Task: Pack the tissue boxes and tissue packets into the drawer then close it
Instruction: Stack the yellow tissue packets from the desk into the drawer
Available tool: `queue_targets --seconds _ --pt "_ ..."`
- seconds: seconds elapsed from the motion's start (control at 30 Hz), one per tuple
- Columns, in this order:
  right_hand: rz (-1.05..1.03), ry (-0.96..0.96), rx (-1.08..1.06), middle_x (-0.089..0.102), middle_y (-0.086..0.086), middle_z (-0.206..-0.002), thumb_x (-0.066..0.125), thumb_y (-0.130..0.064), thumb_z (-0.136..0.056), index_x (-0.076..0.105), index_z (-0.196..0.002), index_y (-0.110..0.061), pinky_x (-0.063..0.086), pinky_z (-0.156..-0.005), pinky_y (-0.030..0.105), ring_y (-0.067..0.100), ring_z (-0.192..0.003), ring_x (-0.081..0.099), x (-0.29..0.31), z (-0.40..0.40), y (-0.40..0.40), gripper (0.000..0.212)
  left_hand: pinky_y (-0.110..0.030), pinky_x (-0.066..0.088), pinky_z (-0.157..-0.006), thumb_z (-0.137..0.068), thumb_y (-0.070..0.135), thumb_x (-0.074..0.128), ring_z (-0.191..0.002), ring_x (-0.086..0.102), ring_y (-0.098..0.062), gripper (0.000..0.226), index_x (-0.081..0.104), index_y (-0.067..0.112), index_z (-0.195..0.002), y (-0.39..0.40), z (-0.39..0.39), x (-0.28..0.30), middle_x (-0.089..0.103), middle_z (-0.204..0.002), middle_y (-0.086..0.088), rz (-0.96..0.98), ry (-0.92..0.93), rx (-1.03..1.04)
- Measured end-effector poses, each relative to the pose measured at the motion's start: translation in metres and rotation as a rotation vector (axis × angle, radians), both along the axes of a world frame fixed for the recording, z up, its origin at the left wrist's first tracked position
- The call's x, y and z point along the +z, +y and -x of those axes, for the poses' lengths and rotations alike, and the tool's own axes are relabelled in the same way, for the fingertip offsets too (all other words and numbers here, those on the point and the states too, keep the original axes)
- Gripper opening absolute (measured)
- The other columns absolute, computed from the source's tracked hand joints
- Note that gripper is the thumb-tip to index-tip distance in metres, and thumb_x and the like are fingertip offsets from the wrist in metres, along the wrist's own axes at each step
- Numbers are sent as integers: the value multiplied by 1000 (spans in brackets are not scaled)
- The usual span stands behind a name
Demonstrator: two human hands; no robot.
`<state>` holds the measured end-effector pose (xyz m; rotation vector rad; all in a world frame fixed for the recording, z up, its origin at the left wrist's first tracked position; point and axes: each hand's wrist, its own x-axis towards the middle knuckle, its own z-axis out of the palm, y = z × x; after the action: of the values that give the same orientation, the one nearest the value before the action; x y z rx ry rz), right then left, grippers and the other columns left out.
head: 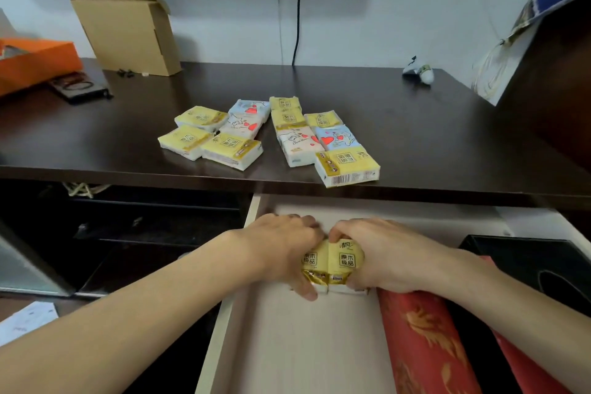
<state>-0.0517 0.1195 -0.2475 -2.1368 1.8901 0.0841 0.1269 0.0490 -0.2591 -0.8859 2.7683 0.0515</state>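
A dark wooden bench (pixel 415 137) stands against a white wall, carrying about a dozen tissue packets (pixel 275 134) — yellow ones printed with Chinese characters and a barcode, pastel ones with bears, red hearts and a script I cannot read. Below it the pale drawer (pixel 287 345) is open, a red gold-patterned tissue box (pixel 425 345) lying at its right. Left hand (pixel 281 253) and right hand (pixel 383 256) together press two yellow packets (pixel 335 261) onto the drawer floor — fingers clasped around them from both sides.
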Motion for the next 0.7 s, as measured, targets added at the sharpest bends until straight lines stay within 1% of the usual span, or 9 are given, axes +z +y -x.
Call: queue_targets --seconds 0.1,0.17,0.23,0.33,0.4,0.5,0.6,0.67,0.7 --pt "7 -34 -10 61 -14 -117 82 -35 -68 54 -129 -43 47 -77 33 15 -103 58 -2 2 0 67 -32 32 -71 -65 69 75 -108 55 -20 80 53 25 -127 -2 0 -1 53 -117 5 -3 25 5" --pt "3 -38 -18 59 -14 -113 82 -35 -67 54 -128 -43 44 -73 32 14 -99 56 -2 3 0 67 -32 32 -71 -65 69 75 -106 55 -20 80 53 25 -127 -1 -1 -2 50 -113 6 3 38 7" --pt "0 -40 -19 57 -16 -110 82 -35 -67 54 -128 -43 42 -72 32 12 -97 54 -2 3 0 67 -32 32 -70 -64 70 75 -105 55 -19 80 53 25 -127 -1 -2 -3 43 -104 9 3 52 9" --pt "6 -67 -34 55 -18 -111 81 -35 -67 55 -127 -43 48 -78 33 11 -101 54 1 3 3 67 -31 33 -71 -62 72 75 -102 52 -16 82 51 27 -127 0 -5 -3 36 -100 12 -21 80 17" --pt "14 -95 -44 56 -18 -112 81 -37 -67 56 -126 -43 52 -85 37 10 -103 55 5 3 6 64 -32 36 -71 -59 75 73 -101 51 -15 86 49 27 -126 3 -6 -1 39 -101 13 -36 97 19" --pt "65 -146 -39 56 -18 -108 79 -44 -73 60 -116 -43 52 -84 36 6 -99 55 12 4 13 47 -34 47 -77 -61 77 71 -104 53 -15 89 49 27 -130 8 -9 6 51 -110 11 -58 112 29" --pt "154 -158 -24 58 -23 -109 71 -52 -84 63 -112 -42 51 -88 35 1 -104 54 21 8 25 31 -40 52 -84 -72 70 68 -107 55 -18 75 52 25 -129 13 -15 22 55 -114 6 -25 111 26" --pt "252 -168 -29 63 -26 -108 65 -57 -87 66 -111 -43 53 -89 35 -2 -105 58 32 11 34 28 -41 51 -86 -81 66 62 -109 54 -16 64 54 27 -131 17 -21 37 54 -117 7 1 147 7" --pt "322 -203 -33 67 -28 -104 62 -60 -86 68 -107 -44 55 -86 34 -4 -101 62 39 12 38 28 -39 51 -87 -84 66 59 -109 54 -13 59 56 29 -131 19 -25 45 54 -118 10 1 181 9"
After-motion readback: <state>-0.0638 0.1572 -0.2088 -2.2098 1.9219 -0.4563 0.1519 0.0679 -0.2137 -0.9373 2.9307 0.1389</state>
